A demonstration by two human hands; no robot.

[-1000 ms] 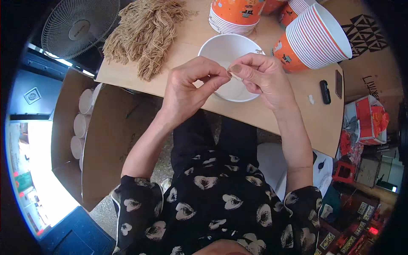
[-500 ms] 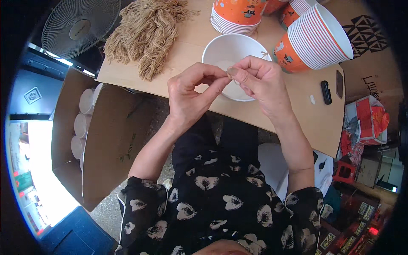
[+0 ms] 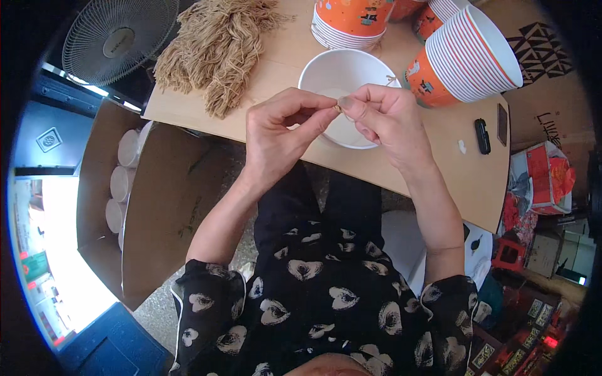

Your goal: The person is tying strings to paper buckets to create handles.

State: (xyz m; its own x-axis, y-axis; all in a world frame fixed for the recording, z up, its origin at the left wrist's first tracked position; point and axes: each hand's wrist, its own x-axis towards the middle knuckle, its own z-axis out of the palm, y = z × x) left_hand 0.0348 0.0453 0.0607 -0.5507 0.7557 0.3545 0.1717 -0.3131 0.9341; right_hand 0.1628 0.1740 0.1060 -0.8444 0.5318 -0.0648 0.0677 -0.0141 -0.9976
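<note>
Both hands meet above the near part of a white round paper bucket [image 3: 313, 78] that stands on the table. My left hand [image 3: 276, 138] is closed in a pinch, thumb against forefinger, on a thin tan twine [image 3: 339, 109]. From the other side my right hand [image 3: 395, 128] pinches the same twine between thumb and fingers. Only a short bit of it shows between the fingertips; the rest is hidden by the fingers. A small twine end also sticks up at the bucket's right rim. Back left on the table lies a large bundle of tan twine strands [image 3: 219, 50].
Orange-patterned paper buckets [image 3: 464, 59] lie stacked and tilted at the right, and another stack [image 3: 352, 22] stands behind. A black object [image 3: 482, 136] lies near the right edge. On the left are a fan [image 3: 119, 42] and an open cardboard box [image 3: 163, 207] holding white round containers.
The fingertips of both hands have shifted slightly on the twine, and less of its loop shows now. Both hands stay over the bucket.
</note>
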